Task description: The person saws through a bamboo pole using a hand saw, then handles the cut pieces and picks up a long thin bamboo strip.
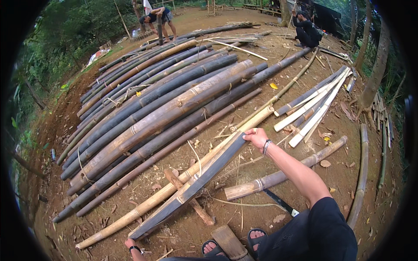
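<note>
A long split bamboo piece point(191, 189), dark on its outer face with a pale cut edge, slants across the ground in front of me. My right hand point(257, 137) pinches its upper end between thumb and fingers. At the lower end, near the picture's bottom edge, my left hand point(131, 243) closes on it, its fingers partly hidden. Right beside the split piece lies a pale bamboo pole point(143, 211). Both cross over a short wooden stick point(201, 212) on the ground.
Bamboo poles point(174, 102) lie piled at left. Pale split strips point(322, 104) and a short bamboo length point(291, 172) are at right, with a dark-bladed tool point(278, 200) near my knee. A bamboo block point(230, 243) sits between my sandals. Two people point(307, 32) work farther back.
</note>
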Available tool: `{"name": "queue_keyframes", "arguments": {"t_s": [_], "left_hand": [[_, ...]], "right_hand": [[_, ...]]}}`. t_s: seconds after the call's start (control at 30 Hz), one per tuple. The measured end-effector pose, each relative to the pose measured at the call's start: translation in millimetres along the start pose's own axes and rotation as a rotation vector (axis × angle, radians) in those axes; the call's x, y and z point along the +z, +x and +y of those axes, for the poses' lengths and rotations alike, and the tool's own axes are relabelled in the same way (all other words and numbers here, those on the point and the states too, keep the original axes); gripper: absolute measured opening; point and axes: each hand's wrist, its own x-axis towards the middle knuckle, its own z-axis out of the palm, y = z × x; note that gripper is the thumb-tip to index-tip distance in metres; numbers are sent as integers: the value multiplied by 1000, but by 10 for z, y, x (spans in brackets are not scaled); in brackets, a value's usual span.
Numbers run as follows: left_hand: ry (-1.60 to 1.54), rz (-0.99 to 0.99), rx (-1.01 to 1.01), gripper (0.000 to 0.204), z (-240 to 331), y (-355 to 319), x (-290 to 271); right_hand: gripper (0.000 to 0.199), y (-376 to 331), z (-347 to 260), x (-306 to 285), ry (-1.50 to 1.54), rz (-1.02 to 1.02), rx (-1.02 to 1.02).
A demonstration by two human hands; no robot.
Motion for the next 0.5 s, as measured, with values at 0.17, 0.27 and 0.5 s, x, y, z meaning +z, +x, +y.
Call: {"name": "queue_keyframes", "arguments": {"t_s": [0.17,0.27,0.5], "left_hand": [[-44,322,28,48,205,-468,-71],[-381,122,358,51,1302,-1286,-79],[-38,105,1577,116,4164,-4327,-1847]], "right_hand": [[21,-816,-1329,452,52,-70,-323],[23,-1340,-1893,402,-11,-88,-549],[21,-2866,-3010,781,24,-238,-986]]}}
